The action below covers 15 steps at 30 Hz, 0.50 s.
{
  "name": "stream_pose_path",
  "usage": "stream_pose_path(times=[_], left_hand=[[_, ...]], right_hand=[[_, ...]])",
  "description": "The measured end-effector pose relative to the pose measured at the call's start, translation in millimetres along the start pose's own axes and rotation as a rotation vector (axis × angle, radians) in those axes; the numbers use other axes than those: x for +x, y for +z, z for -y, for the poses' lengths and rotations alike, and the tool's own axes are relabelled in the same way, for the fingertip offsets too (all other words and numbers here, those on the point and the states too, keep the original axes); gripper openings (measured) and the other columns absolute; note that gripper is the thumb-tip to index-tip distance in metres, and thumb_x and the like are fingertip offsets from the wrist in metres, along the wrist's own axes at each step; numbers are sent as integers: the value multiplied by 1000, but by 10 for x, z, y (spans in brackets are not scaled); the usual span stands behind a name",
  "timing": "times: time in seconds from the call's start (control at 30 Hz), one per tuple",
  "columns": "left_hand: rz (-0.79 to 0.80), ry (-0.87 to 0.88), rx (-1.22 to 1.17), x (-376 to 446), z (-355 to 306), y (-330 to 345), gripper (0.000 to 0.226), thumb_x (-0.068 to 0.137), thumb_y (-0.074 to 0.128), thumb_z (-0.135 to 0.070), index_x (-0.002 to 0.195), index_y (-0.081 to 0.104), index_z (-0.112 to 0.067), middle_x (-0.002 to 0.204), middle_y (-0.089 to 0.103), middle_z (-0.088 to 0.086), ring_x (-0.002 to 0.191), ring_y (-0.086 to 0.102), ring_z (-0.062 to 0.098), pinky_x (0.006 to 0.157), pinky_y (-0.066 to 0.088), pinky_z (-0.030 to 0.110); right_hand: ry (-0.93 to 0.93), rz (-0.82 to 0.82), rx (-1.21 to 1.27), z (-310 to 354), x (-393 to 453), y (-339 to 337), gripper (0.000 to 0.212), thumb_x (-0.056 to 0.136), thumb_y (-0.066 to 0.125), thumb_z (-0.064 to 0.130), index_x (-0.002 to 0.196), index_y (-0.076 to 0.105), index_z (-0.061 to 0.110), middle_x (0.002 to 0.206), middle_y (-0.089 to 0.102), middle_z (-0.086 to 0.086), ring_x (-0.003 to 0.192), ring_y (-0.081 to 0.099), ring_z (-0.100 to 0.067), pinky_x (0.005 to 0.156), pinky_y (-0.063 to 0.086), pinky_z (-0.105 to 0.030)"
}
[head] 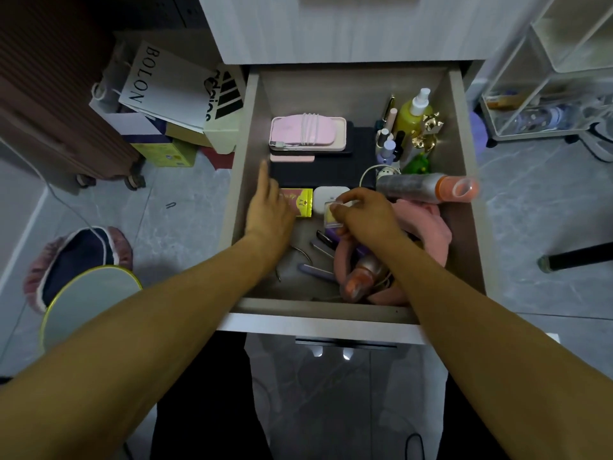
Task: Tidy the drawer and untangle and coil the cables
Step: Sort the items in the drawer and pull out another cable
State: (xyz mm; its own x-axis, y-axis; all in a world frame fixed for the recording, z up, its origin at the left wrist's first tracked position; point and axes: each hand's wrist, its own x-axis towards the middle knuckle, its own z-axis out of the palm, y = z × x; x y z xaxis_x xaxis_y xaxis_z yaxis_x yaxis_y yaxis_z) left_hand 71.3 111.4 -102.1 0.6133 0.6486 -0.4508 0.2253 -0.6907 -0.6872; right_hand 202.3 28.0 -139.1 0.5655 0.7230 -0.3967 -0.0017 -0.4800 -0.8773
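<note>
**Grey-brown laminate drawer open, small items being sorted near the front**

Grey-brown laminate all round: the drawer (459,134) is pulled right out, and the tidying looks well underway but not finished. At the back sits a black flat case (331,167) with a pink pouch (308,132) on top, and here is one cable already dealt with: a white cable (310,127) wound neatly around that pouch. The back right corner holds upright bottles, a yellow spray bottle (414,116) the tallest. In front of them a silver can with an orange cap (428,189) lies on its side, and a pink cloth (428,227) is bunched along the right side.

Now the hands. The left hand (270,210) rests over the red and gold box (300,202), index finger stretched forward and straight, the other fingers hidden beneath, so whether they grip the box cannot be told. The right hand (361,214) has its fingers curled in, pinching a small clear plastic case (335,212) just beside a white rounded box (326,197).

The step in hand seems to be placing small boxes in a row at the middle. Left to do: loose metal tools (318,249) at the front and a pale cord (368,172) looping by the can, apparently uncoiled. The next move likely calls for setting the clear case down square beside its neighbours, then freeing that cord without tipping the bottles.
</note>
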Motion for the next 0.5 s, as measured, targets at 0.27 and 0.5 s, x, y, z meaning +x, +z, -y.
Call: stream_pose_path(times=[0.27, 0.5], left_hand=[[-62, -20, -133, 56, -68, 105, 45, 96, 53, -37, 137, 50, -18, 136, 54, 12, 132, 38, 34, 112, 23, 51], [-68, -40, -178, 68, -70, 73, 36, 97, 56, -29, 129, 54, -14, 127, 59, 12, 120, 50, 30, 101, 36, 39]], right_hand=[[23, 22, -17, 15, -20, -5, 7, 89, 67, 16, 92, 64, 11, 76, 67, -8, 45, 64, -12, 44, 51, -24], [27, 10, 4, 3, -6, 9, 11, 89, 63, 7, 99, 60, 12, 72, 66, -13, 48, 64, -18, 47, 53, -26]])
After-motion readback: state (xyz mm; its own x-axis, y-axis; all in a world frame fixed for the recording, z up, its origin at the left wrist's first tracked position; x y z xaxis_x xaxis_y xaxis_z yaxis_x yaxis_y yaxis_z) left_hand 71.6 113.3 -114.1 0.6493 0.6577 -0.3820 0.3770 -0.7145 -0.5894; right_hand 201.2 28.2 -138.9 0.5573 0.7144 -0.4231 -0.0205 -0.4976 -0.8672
